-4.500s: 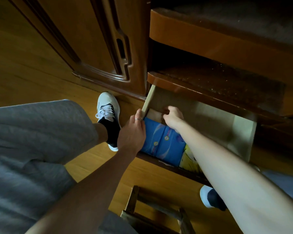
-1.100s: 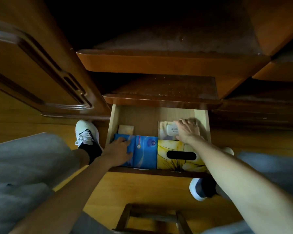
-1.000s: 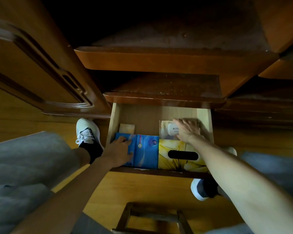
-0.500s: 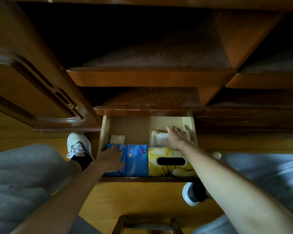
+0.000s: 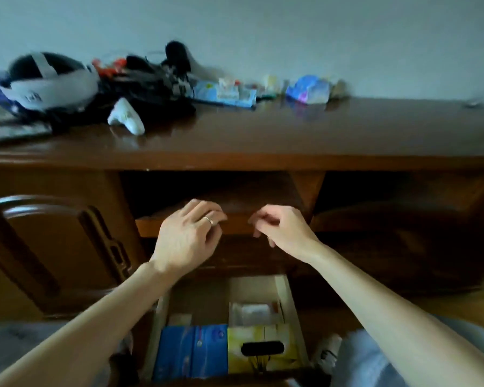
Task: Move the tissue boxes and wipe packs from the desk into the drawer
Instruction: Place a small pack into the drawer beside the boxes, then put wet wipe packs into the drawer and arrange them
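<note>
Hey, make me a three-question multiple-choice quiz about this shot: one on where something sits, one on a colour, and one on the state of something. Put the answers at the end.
1. Where does the yellow tissue box lie?
A. on the desk top
B. in the open drawer, right of the blue box
C. on the floor

2. What colour is the controller on the desk top?
A. white
B. red
C. green

3. What are the hands doing?
A. both hold the yellow box
B. one grips the drawer front
C. both are empty, raised above the drawer

Answers:
1 B: the yellow box sits beside the blue one inside the drawer.
2 A: it is pale white against the dark wood.
3 C: left hand and right hand hold nothing, fingers loosely curled in front of the shelf.
</note>
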Demonstrator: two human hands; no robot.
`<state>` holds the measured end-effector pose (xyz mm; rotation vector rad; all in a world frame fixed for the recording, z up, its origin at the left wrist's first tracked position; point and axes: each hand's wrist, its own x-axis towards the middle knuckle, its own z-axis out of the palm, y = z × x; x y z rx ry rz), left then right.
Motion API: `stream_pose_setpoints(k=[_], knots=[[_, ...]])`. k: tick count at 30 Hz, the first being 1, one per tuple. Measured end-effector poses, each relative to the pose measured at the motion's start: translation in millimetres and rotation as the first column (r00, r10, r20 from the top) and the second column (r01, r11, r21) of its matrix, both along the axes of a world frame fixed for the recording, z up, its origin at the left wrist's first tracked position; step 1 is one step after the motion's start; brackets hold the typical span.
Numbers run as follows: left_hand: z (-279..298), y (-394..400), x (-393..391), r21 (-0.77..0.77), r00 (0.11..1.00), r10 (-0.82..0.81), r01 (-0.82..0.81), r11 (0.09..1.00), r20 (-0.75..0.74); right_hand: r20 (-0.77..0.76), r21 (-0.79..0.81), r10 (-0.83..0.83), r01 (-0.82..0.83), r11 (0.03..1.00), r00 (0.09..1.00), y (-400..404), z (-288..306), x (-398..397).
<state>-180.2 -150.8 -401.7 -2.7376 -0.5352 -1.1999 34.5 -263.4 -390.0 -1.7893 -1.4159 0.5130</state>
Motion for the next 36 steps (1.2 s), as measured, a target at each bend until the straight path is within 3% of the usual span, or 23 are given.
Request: stream_pose_setpoints(k=[3,7,13,19,25,27,30,36], knots=[[74.2,22.2,15.4,0.056,0.996,0.046,-0.05,0.997,0.079,0.002,0.195,-0.007,0.007,0.981,1.0,5.1,64.4,6.2],[126.0,64.6,39.4,-0.084,0.981,0.182,-0.177,0.981,0.059,0.024,0.305,-0.117,0.104,0.947,0.993,31.4,113.6,32.3],[147.2,140.4,90.2,-0.252,0.951,0.289,-0.307,0.918,-0.109,0.143,0.177,-0.229,0.203,0.963,0.963,106.7,132.0,91.2],[166.3,221.5,170.1,-0.332,0.933,0.302,-0.353,0.875,-0.194,0.389,-0.052,-0.188,0.225,0.973,0.902,204.0,136.7,139.3],[173.9,318.8,255.6,-0.394,0.927,0.309,-0.372,0.841,-0.214,0.174,-0.135,-0.31,0.335,0.933,0.935,317.7,144.5,181.3],[169.7,349.0,284.1,-0.355,0.908,0.327,-0.406,0.842,-0.264,0.231,-0.122,-0.353,0.387,0.914,0.907,346.3,134.6,192.5],[152.6,384.3,322.6,-0.304,0.868,0.35,-0.459,0.835,-0.351,0.357,0.028,-0.423,0.444,0.896,0.833,370.4,115.7,208.1],[128.7,398.2,340.7,-0.287,0.863,0.359,-0.466,0.837,-0.355,0.222,-0.007,-0.382,0.393,0.919,0.897,382.3,108.8,225.3]])
